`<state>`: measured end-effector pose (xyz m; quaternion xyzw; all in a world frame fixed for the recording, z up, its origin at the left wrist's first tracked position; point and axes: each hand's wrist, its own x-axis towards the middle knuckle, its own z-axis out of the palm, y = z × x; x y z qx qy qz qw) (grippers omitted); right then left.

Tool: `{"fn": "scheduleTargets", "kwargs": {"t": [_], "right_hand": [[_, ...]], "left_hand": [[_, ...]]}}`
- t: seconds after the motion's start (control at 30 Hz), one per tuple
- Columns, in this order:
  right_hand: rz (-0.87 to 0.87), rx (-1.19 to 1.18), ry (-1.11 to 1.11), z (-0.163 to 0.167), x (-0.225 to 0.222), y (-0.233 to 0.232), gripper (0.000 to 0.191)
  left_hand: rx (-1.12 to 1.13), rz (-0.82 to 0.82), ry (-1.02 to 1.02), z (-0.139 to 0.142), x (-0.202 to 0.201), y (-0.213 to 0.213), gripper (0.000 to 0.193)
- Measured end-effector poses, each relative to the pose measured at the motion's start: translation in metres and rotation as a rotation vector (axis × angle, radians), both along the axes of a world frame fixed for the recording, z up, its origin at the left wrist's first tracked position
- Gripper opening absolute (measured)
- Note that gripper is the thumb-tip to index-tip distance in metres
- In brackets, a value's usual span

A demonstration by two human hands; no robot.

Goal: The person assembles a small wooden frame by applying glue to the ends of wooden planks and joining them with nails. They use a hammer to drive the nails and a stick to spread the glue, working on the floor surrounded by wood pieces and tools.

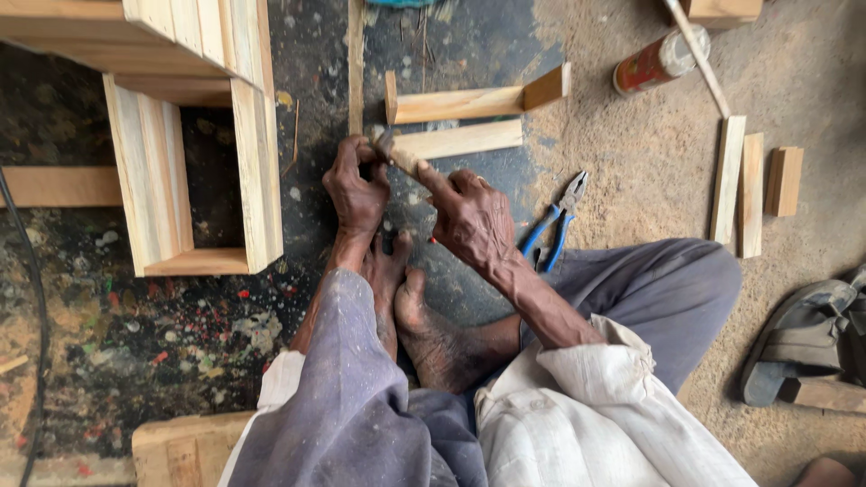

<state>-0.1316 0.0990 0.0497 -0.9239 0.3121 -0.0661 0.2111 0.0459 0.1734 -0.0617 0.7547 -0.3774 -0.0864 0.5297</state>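
- Left hand (357,191): fist closed; what the fingers pinch is hidden inside the grip.
- Right hand (471,215): covers the lower end of a short stick (403,160); its length cannot be told.
- Small dark piece at the stick's tip: too small to identify.
- Wooden frame (257,171): upper part cut off by the top edge.
- Blue object (401,3), top edge: only a sliver shows.
- Can (658,61): crossed by a slat (696,52); print too blurred to make out.
- Sandal (798,338): cut off at right.
- Cable (36,307): runs out at the bottom edge.
- Feet (424,320): partly under the sleeves.
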Motion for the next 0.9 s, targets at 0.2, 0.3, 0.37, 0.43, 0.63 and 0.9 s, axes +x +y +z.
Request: {"fn": "scheduleTargets", "kwargs": {"t": [0.2,0.3,0.37,0.43,0.63,0.9], "right_hand": [[0.027,-0.115,-0.256,0.009,-0.008,-0.003,0.060],[-0.030,-0.047,-0.295,0.005,-0.011,-0.005,0.053],[-0.042,-0.028,-0.315,0.000,-0.010,-0.009,0.052],[-0.056,-0.001,-0.302,-0.003,-0.010,-0.009,0.051],[-0.044,-0.009,-0.314,-0.004,-0.005,-0.009,0.054],[0.006,-0.037,-0.141,0.000,-0.004,0.000,0.061]], "left_hand": [[-0.034,-0.030,-0.025,0.003,-0.003,0.003,0.037],[-0.071,-0.055,-0.037,0.002,-0.007,0.004,0.047],[-0.059,-0.047,-0.035,0.001,-0.009,0.004,0.046],[-0.004,-0.025,-0.004,-0.001,-0.009,0.004,0.038],[0.060,0.003,-0.269,-0.007,-0.004,0.003,0.025],[0.033,-0.005,-0.330,-0.002,-0.006,0.005,0.013]]}}
